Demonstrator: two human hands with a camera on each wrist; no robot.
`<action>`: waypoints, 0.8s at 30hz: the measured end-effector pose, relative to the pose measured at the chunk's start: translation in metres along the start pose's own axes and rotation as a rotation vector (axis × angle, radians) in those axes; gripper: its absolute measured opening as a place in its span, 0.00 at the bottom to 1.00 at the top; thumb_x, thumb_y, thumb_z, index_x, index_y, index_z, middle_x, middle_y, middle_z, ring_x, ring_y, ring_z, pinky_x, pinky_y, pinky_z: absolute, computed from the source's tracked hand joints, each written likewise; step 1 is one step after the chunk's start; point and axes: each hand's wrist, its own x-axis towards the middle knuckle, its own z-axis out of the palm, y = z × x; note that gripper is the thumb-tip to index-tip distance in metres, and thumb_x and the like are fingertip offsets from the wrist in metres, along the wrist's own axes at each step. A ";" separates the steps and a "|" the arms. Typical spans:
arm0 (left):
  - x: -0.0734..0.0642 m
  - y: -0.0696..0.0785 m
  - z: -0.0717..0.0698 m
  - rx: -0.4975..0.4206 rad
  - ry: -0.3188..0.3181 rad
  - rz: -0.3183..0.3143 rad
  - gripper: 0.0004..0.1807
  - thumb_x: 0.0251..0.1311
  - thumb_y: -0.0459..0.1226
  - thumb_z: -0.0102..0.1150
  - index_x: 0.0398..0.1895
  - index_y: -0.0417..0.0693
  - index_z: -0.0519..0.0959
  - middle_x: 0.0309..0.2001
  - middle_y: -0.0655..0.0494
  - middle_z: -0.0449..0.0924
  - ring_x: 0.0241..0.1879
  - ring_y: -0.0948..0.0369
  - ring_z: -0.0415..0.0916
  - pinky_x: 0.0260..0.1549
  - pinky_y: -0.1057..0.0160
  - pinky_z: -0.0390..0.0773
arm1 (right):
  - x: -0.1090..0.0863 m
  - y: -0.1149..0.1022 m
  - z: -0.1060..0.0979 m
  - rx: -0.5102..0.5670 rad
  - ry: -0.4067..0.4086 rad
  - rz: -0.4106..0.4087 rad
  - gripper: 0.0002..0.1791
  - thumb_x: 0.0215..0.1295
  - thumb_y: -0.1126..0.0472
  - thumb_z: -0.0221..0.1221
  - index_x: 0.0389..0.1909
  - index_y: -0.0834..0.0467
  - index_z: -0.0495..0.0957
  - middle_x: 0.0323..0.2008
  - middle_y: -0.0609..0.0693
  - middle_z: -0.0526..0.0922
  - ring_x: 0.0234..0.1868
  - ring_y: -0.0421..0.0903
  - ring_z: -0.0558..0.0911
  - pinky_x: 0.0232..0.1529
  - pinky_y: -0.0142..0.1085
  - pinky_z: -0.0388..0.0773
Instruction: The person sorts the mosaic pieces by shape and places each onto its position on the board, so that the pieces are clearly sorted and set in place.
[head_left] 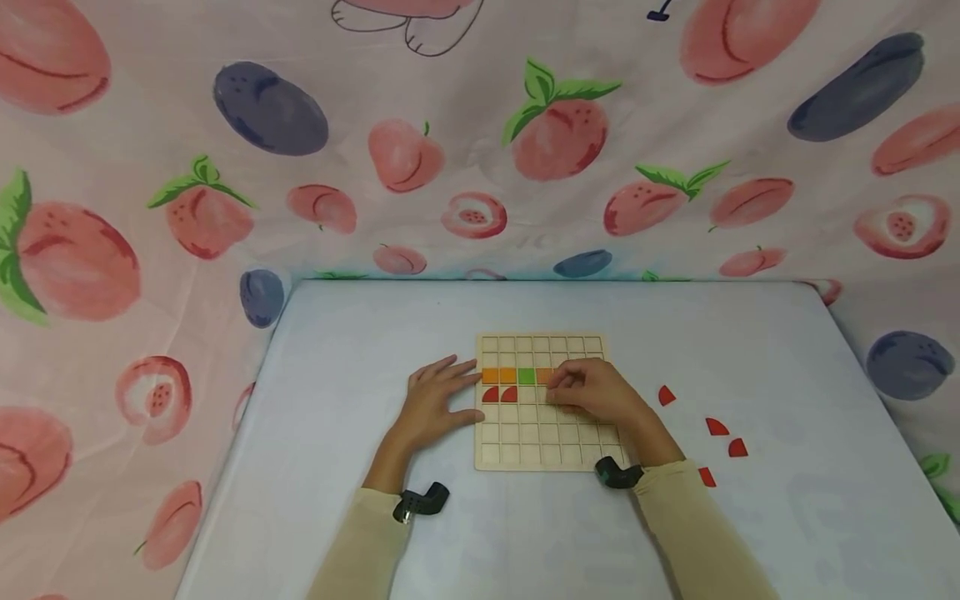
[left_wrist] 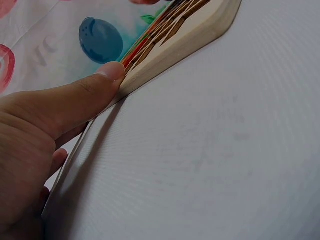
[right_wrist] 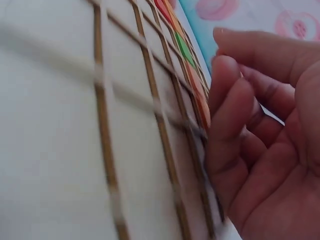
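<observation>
A square wooden grid board [head_left: 540, 433] lies on the table. Across one row sit orange tiles [head_left: 490, 376] and a green tile [head_left: 527, 377]; below them are two red quarter-circle pieces [head_left: 509, 395]. My left hand [head_left: 435, 400] spreads along the board's left side, its thumb [left_wrist: 107, 80] touching the edge near a corner. Over the board, my right hand [head_left: 592, 387] has bent fingers, the tips right beside the orange tile [right_wrist: 200, 102] at the row's right end. Whether these fingers pinch a piece, I cannot tell.
Right of the board, several loose red pieces [head_left: 716, 427] lie scattered, one close to the right sleeve [head_left: 693, 517]. White cloth covers the table [head_left: 337, 333]. Fruit-patterned fabric [head_left: 465, 150] hangs behind it and along both sides.
</observation>
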 end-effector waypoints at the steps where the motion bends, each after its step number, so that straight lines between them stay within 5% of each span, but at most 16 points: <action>1: 0.000 0.000 0.000 -0.003 0.004 0.002 0.36 0.55 0.56 0.73 0.68 0.59 0.78 0.74 0.64 0.69 0.79 0.55 0.56 0.71 0.40 0.54 | -0.003 0.002 -0.005 -0.029 -0.001 -0.006 0.07 0.62 0.54 0.71 0.37 0.51 0.86 0.30 0.48 0.84 0.32 0.46 0.82 0.36 0.36 0.81; 12: -0.002 -0.001 -0.001 -0.003 0.007 0.014 0.37 0.54 0.57 0.73 0.68 0.59 0.78 0.74 0.64 0.69 0.79 0.55 0.55 0.70 0.40 0.55 | -0.042 0.028 -0.066 -0.191 -0.105 0.004 0.11 0.58 0.51 0.74 0.40 0.49 0.87 0.36 0.44 0.86 0.36 0.42 0.80 0.38 0.32 0.77; 19: -0.001 -0.002 -0.002 -0.003 -0.011 -0.006 0.37 0.55 0.57 0.72 0.69 0.60 0.77 0.75 0.66 0.68 0.79 0.56 0.54 0.71 0.42 0.54 | -0.067 0.045 -0.096 -0.406 -0.025 -0.014 0.14 0.54 0.47 0.76 0.39 0.45 0.87 0.35 0.39 0.86 0.38 0.41 0.79 0.39 0.31 0.76; 24: 0.000 -0.002 -0.002 -0.009 -0.017 -0.009 0.37 0.55 0.58 0.72 0.69 0.61 0.77 0.75 0.66 0.68 0.80 0.56 0.54 0.72 0.41 0.53 | -0.084 0.054 -0.110 -0.442 -0.027 0.016 0.13 0.51 0.45 0.77 0.37 0.41 0.88 0.38 0.37 0.86 0.44 0.41 0.81 0.45 0.33 0.78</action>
